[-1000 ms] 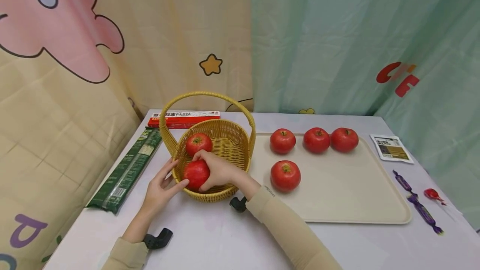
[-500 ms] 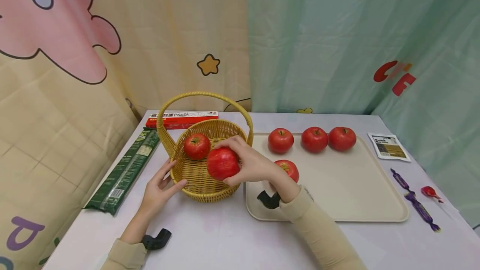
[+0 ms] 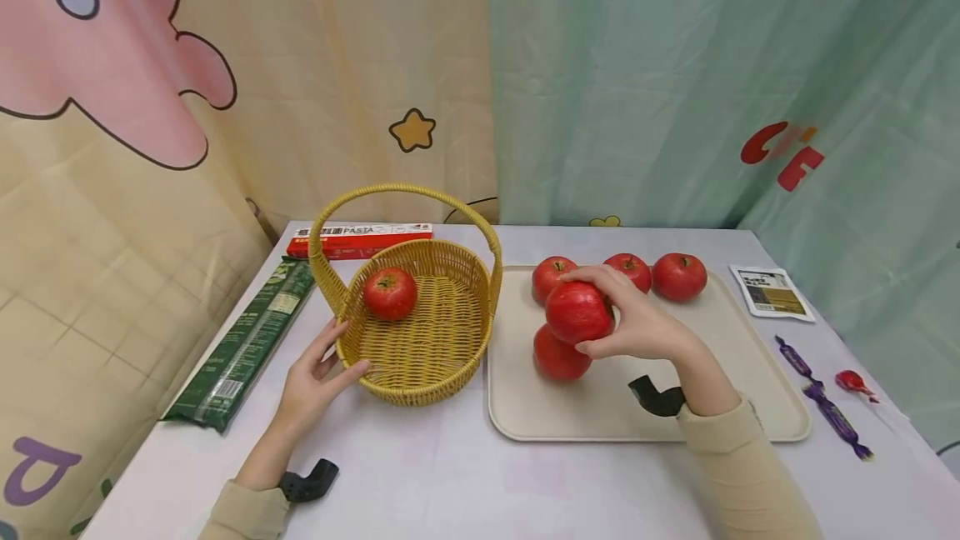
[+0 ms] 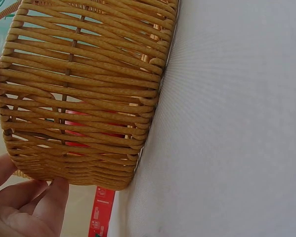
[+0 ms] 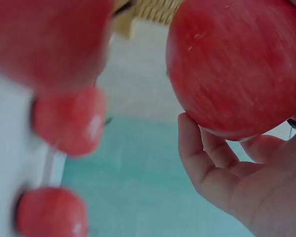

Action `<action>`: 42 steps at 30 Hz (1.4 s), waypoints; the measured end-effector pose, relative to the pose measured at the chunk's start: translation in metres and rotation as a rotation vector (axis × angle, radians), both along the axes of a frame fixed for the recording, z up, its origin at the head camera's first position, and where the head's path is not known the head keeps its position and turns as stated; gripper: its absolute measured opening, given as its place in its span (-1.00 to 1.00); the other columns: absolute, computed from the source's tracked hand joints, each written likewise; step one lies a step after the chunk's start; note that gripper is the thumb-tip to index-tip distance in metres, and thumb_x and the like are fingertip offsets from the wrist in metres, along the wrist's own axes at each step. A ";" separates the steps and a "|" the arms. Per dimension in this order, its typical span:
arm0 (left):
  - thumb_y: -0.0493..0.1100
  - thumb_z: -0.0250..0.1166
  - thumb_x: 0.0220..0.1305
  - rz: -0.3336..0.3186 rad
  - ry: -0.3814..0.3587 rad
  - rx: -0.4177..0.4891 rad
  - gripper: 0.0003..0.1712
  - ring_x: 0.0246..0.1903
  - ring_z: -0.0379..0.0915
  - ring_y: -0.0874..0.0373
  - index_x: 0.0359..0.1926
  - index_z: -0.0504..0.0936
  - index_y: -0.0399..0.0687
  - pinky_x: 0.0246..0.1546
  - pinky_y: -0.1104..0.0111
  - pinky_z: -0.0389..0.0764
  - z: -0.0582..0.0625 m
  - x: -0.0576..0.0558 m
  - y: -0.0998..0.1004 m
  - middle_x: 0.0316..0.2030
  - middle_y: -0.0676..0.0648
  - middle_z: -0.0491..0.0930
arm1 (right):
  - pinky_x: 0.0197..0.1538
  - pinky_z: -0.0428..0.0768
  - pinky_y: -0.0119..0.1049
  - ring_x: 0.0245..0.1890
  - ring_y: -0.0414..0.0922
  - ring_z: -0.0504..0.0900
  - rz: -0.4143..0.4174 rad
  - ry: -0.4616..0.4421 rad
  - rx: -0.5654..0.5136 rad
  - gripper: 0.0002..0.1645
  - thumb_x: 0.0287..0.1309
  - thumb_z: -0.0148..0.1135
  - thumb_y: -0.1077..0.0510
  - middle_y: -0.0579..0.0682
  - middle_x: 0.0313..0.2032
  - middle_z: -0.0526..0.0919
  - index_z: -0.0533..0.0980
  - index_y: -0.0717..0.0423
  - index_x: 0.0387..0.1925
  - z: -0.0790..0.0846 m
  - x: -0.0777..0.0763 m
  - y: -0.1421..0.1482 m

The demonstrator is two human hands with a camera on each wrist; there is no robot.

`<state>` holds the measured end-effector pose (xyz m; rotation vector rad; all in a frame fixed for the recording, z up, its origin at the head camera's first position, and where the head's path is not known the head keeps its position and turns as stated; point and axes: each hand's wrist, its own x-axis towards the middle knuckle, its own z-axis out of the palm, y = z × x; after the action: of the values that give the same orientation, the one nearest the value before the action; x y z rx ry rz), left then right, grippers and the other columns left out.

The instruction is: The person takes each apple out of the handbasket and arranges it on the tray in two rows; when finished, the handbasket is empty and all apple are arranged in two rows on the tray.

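My right hand (image 3: 637,319) grips a red apple (image 3: 579,312) in the air above the tray, thumb and fingers around its sides. The same held apple (image 5: 239,64) fills the upper right of the right wrist view. Below and partly behind it, another apple (image 3: 558,357) sits on the beige tray (image 3: 720,407). At the left, my left hand (image 3: 309,382) holds the rim of a yellow wicker basket (image 3: 420,394), its thumb at the front edge. One apple (image 3: 390,293) lies inside the basket. Close up, the left wrist view shows the basket's woven side (image 4: 83,94).
Three apples (image 3: 679,277) line the tray's back edge. Left of the basket lie a green pasta packet (image 3: 240,348) and a red pasta box (image 3: 360,242). To the tray's right are a white sachet (image 3: 772,292), purple-wrapped candies (image 3: 821,398) and a red lollipop (image 3: 851,381).
My right hand has lifted an apple out of the basket and carried it right, over the tray. My left hand stays at the basket's rim.
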<state>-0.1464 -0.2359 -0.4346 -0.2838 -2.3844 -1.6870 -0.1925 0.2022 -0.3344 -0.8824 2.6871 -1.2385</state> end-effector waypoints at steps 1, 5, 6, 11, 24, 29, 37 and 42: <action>-0.29 0.36 0.13 0.002 -0.003 -0.003 -0.24 0.33 0.02 -0.18 0.33 0.26 -0.24 0.04 0.69 0.30 0.000 0.000 0.000 0.42 -0.19 -0.02 | -0.06 0.57 0.01 0.16 -0.03 0.27 -0.020 -0.004 0.018 -0.06 -0.26 0.53 0.16 -0.12 0.16 0.31 0.29 -0.23 0.21 -0.004 0.000 0.009; -0.29 0.36 0.13 0.010 -0.008 -0.002 -0.25 0.32 0.02 -0.19 0.33 0.27 -0.24 0.03 0.70 0.30 -0.001 0.002 -0.002 0.41 -0.20 -0.02 | -0.09 0.57 0.08 0.17 0.08 0.22 -0.113 0.000 0.118 -0.01 -0.30 0.54 0.16 -0.02 0.17 0.29 0.26 -0.12 0.23 -0.021 -0.001 0.041; -0.30 0.36 0.13 0.011 -0.007 0.002 -0.25 0.32 0.03 -0.19 0.33 0.27 -0.25 0.03 0.70 0.30 -0.001 0.002 -0.002 0.41 -0.20 -0.01 | -0.10 0.58 0.09 0.16 0.11 0.22 -0.134 0.001 0.144 -0.01 -0.31 0.55 0.15 0.01 0.15 0.30 0.26 -0.09 0.23 -0.026 -0.001 0.047; -0.31 0.36 0.12 0.012 -0.005 0.006 -0.24 0.31 0.03 -0.21 0.33 0.26 -0.26 0.03 0.71 0.31 0.000 0.002 -0.002 0.41 -0.21 -0.01 | -0.14 0.59 0.11 0.11 0.15 0.25 -0.193 -0.005 0.230 -0.06 -0.32 0.56 0.14 0.10 0.07 0.33 0.29 -0.02 0.17 -0.046 -0.002 0.070; -0.23 0.37 0.14 0.028 -0.015 -0.028 -0.24 0.33 0.01 -0.17 0.33 0.26 -0.23 0.06 0.69 0.29 -0.004 0.000 -0.003 0.42 -0.17 0.00 | -0.19 0.58 0.17 0.08 0.27 0.18 -0.276 -0.051 0.346 0.05 -0.45 0.56 0.26 0.25 0.05 0.36 0.24 0.23 0.19 -0.051 0.002 0.073; -0.25 0.36 0.14 0.018 -0.014 -0.010 -0.24 0.34 0.00 -0.17 0.33 0.26 -0.25 0.05 0.70 0.29 -0.004 -0.001 -0.002 0.42 -0.17 -0.01 | -0.21 0.59 0.15 0.07 0.29 0.19 -0.280 -0.105 0.421 0.08 -0.46 0.56 0.26 0.27 0.04 0.39 0.24 0.22 0.23 -0.046 0.003 0.068; -0.29 0.36 0.13 -0.002 -0.003 0.015 -0.24 0.33 0.00 -0.19 0.33 0.26 -0.26 0.04 0.70 0.30 0.000 0.000 0.000 0.42 -0.19 -0.03 | -0.01 0.49 0.22 0.18 0.25 0.20 -0.213 -0.044 0.304 0.08 -0.25 0.55 0.10 0.28 0.20 0.28 0.18 0.21 0.31 -0.007 0.001 0.050; -0.31 0.36 0.12 -0.010 0.003 0.020 -0.23 0.32 0.01 -0.20 0.33 0.25 -0.27 0.04 0.70 0.30 0.000 -0.001 0.000 0.42 -0.19 -0.03 | 0.15 0.39 0.15 0.21 0.06 0.30 -0.131 0.002 0.131 -0.06 -0.08 0.47 -0.02 0.03 0.23 0.34 0.23 0.02 0.32 0.023 0.000 0.017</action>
<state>-0.1469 -0.2359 -0.4351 -0.2959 -2.3662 -1.7125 -0.1928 0.2190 -0.3114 -0.7020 2.8297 -1.0674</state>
